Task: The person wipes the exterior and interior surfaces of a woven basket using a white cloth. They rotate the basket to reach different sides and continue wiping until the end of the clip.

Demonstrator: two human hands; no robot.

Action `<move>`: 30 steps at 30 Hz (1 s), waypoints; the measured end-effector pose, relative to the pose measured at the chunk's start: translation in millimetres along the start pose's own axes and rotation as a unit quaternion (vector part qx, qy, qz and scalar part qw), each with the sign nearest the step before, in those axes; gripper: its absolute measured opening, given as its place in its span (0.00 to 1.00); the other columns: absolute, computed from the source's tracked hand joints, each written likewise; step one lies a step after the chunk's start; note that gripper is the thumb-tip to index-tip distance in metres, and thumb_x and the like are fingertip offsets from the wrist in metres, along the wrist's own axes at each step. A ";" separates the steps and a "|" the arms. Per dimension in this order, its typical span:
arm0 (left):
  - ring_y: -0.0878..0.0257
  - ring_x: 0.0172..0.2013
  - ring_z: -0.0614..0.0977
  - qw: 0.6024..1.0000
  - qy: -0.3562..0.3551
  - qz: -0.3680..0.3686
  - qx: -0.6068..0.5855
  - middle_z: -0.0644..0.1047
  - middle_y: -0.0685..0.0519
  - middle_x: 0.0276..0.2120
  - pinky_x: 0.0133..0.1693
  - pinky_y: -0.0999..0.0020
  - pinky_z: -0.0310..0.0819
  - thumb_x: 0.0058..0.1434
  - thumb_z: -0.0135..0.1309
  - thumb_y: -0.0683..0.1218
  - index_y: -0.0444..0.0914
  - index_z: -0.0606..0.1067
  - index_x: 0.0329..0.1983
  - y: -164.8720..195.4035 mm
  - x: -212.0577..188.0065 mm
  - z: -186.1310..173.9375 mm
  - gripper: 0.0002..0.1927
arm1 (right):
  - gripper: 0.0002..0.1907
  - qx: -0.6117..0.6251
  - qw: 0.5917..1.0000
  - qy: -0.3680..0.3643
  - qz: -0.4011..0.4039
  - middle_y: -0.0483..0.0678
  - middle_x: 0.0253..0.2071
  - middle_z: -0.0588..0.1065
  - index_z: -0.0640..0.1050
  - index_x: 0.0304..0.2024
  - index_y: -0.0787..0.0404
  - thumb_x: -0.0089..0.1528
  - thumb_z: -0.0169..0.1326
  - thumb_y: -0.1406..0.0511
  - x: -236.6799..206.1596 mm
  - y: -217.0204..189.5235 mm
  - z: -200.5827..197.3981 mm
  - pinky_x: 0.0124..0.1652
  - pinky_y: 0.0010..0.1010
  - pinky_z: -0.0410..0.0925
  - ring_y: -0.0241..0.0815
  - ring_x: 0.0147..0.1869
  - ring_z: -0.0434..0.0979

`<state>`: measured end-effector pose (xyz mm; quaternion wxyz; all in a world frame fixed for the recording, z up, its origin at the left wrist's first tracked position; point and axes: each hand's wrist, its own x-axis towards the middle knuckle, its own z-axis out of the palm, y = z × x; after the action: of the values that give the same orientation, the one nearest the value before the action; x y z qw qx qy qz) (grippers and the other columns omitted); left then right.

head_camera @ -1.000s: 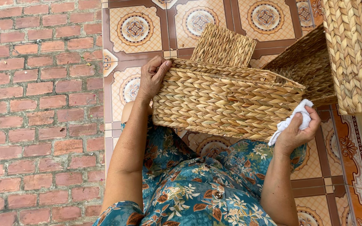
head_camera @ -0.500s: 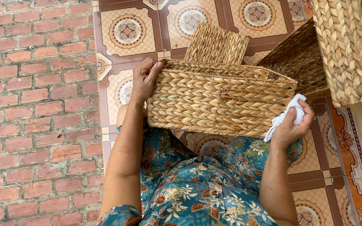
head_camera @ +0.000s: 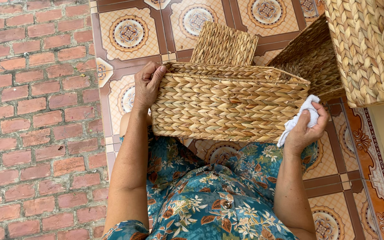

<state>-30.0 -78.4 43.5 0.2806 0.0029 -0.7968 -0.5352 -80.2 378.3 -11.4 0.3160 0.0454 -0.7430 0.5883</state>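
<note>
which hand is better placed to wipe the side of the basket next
The right hand, probably. It already holds the white cloth against the end of the woven basket. The left hand grips the basket's rim at the other end and steadies it.

No packages, labels, signs, screens.
</note>
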 end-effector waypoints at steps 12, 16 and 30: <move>0.65 0.32 0.70 1.000 0.001 0.005 0.002 0.70 0.53 0.28 0.37 0.70 0.66 0.73 0.54 0.49 0.31 0.73 0.33 2.4 -1.1 0.1 0.17 | 0.12 0.018 1.000 -0.008 0.002 0.51 0.54 0.73 0.72 0.57 0.66 0.71 0.46 0.75 -2.3 -7.4 1.0 0.48 0.28 0.76 0.37 0.50 0.78; 0.66 0.31 0.70 1.000 -0.003 -0.005 0.003 0.71 0.53 0.28 0.36 0.70 0.65 0.73 0.54 0.49 0.31 0.74 0.34 2.8 -2.0 0.1 0.17 | 0.12 0.010 1.000 -0.012 0.021 0.50 0.52 0.73 0.73 0.56 0.66 0.70 0.46 0.76 1.1 -11.1 0.4 0.46 0.28 0.74 0.37 0.49 0.76; 0.67 0.32 0.67 0.999 -0.004 -0.005 -0.032 0.69 0.54 0.28 0.36 0.71 0.63 0.72 0.58 0.45 0.31 0.73 0.32 3.0 -6.8 -0.7 0.15 | 0.14 -0.167 0.974 -0.074 -0.133 0.52 0.57 0.64 0.78 0.51 0.55 0.65 0.59 0.75 7.5 -68.0 71.2 0.54 0.35 0.78 0.51 0.62 0.65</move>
<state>-23.1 -75.6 43.2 0.2751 -0.0043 -0.7805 -0.5613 -86.0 295.6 42.3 0.3384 0.1341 -0.8393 0.4038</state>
